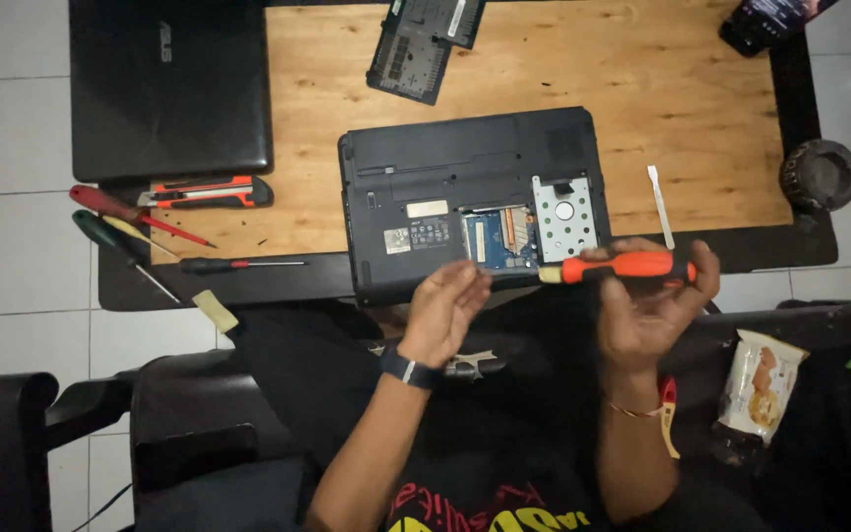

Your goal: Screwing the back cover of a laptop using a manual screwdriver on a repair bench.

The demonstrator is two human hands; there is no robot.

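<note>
A black laptop (445, 167) lies upside down on the wooden table (642, 99), its bottom hatch off so a blue circuit board (499, 236) and a silver drive bay (565, 212) show. My right hand (647, 315) grips an orange-handled screwdriver (622, 267) held sideways at the laptop's near edge. My left hand (442, 310) is raised beside the screwdriver's tip with fingers loosely curled; whether it pinches anything I cannot tell. A dark band circles the left wrist.
A closed black laptop (169, 84) sits far left. A utility knife (204, 192), a red screwdriver (135, 214), a green one (115, 246) and a black one (233, 264) lie left. The removed cover panel (416, 49), a phone (765, 22), a white pry stick (660, 202) and a snack packet (760, 384) are around.
</note>
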